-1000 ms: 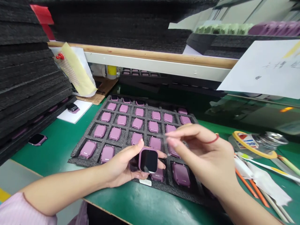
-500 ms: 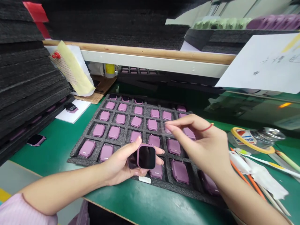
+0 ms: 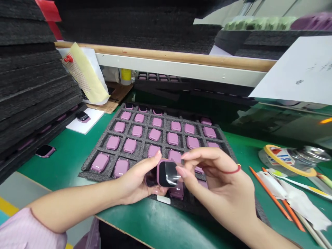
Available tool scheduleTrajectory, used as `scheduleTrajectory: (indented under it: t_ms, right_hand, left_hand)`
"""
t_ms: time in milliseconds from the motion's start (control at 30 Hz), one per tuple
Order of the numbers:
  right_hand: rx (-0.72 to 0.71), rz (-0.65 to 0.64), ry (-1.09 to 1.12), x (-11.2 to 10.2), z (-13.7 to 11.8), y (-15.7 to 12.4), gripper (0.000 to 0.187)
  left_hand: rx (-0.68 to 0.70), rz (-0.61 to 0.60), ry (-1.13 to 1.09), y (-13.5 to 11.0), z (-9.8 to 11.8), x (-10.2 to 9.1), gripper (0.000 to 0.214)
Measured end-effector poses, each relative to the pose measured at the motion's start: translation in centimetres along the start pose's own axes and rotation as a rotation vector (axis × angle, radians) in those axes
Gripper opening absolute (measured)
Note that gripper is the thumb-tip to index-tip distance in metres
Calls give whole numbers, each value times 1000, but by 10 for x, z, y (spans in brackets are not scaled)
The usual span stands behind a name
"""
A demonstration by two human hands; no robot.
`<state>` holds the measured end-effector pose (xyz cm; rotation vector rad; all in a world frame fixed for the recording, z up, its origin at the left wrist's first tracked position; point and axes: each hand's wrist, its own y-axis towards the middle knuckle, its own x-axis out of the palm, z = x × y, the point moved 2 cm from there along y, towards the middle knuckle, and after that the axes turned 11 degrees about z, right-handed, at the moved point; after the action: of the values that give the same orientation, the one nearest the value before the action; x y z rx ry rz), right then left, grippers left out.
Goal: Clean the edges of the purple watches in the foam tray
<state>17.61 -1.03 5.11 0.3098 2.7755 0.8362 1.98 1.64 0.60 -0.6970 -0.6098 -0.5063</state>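
Note:
My left hand (image 3: 141,178) grips a purple smartwatch case (image 3: 158,173) with its dark screen turned up. A second dark-faced piece shows partly behind it in the palm. My right hand (image 3: 220,181) pinches the right edge of a clear film (image 3: 173,175), which lies against the screen and catches the light. Thumb and forefinger of that hand are close to the watch's right side. Below both hands is a black foam tray (image 3: 86,169) of purple watch cases, most of them back up. A small white piece (image 3: 163,199) sits at its front edge.
Stacked black foam trays (image 3: 33,69) rise at the left. A loose watch (image 3: 45,150) lies on the green table, another (image 3: 82,116) on a white pad (image 3: 89,123). At the right are a glass jar (image 3: 293,160), orange sticks (image 3: 269,192) and white wrapping (image 3: 306,204). A shelf edge (image 3: 181,64) crosses above.
My right hand has come down and left from above the tray, bringing the clear film onto the watch's screen. My left hand still holds the watch. The view has shifted slightly.

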Motion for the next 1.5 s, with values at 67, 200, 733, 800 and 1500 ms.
scheduleTrajectory:
  t_ms: [67,200,733,800,1500]
  right_hand:
    - [-37,-38,-18,2,-2,-4,27]
    - [-84,-54,-87,3,-4,-7,25]
    - [-167,-352,-265,6,4,-7,61]
    - [-142,-331,-241,4,5,-5,54]
    - [-76,-182,-677,-17,89,84,42]
  left_hand:
    - [-4,8,5,0,0,0,48]
    - [21,-32,30,-1,-1,2,50]
    - [181,-15,106,-2,0,5,51]
    - [162,27,87,-1,1,4,54]
    - [90,365,-16,-5,11,1,49]
